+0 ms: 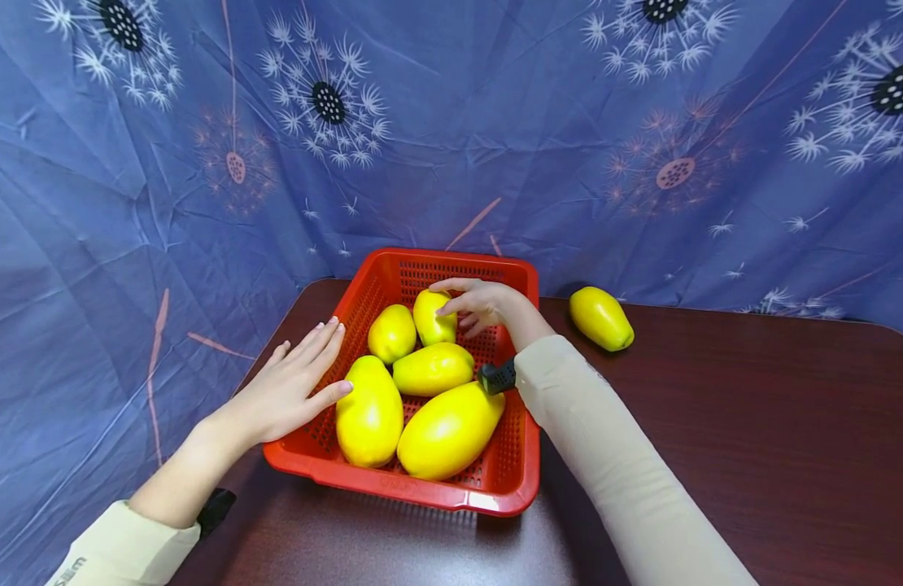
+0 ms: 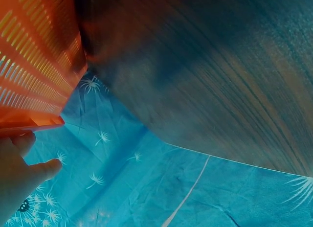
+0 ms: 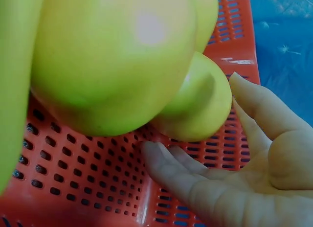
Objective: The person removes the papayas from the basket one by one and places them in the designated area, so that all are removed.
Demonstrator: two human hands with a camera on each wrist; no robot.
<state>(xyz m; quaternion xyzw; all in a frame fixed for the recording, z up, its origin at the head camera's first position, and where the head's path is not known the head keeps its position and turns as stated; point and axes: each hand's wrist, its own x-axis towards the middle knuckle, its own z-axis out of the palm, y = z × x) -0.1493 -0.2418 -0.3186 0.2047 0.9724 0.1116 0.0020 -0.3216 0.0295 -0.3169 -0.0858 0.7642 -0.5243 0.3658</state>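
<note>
A red perforated plastic basket (image 1: 393,486) holds several yellow papayas, with two large ones, such as the front right papaya (image 1: 451,431), at the near end. My left hand (image 1: 286,391) rests over the basket's left rim with its fingers straight. In the left wrist view, fingertips (image 2: 46,169) show beside the orange-looking basket wall. My right hand (image 1: 484,305) reaches inside at the back, its spread fingers around the back papaya (image 1: 431,317). The right wrist view shows its fingers loosely bent beside that papaya (image 3: 205,97); whether they touch it I cannot tell.
Another papaya (image 1: 601,318) lies on the dark brown table (image 1: 752,423), right of the basket near the back edge. A blue dandelion-print cloth (image 1: 451,122) hangs behind and to the left of the table.
</note>
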